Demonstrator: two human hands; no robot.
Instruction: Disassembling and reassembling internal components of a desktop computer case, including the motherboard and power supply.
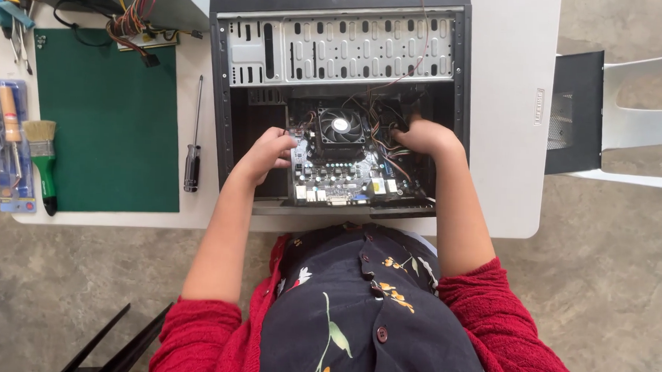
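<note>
Colours around the open computer case

Black computer case point(219, 94) with a silver drive cage point(343, 51), on a white table point(506, 104); dark green mat point(109, 119); green-handled brush point(44, 165); red sleeves point(194, 335); navy floral dress point(363, 319); mottled grey floor point(614, 276).

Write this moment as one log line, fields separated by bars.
left hand: on motherboard edge | right hand: at cables | case: open | screwdriver: on table

Motherboard point(346, 172) with black central cooling fan point(340, 125), lying flat inside open black computer case point(339, 98), coloured wires along its right edge
</note>
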